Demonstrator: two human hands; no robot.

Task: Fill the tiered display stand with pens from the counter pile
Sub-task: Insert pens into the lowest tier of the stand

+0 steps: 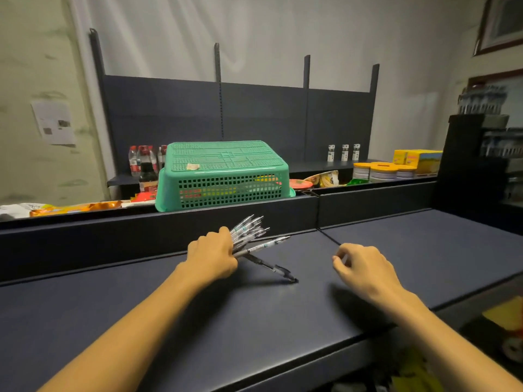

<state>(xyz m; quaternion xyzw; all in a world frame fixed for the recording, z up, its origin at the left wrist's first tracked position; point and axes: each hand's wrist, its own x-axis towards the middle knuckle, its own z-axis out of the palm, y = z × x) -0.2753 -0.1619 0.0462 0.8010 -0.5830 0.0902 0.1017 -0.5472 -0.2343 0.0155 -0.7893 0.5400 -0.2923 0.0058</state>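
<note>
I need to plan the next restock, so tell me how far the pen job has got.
Done: the tiered display stand at the far right already shows rows of pens, though blurred. In hand: the left hand grips a bundle of pens, one dark pen drooping to the counter; the right hand holds nothing. Left: carrying this bundle to the stand. No loose pile shows.
</note>
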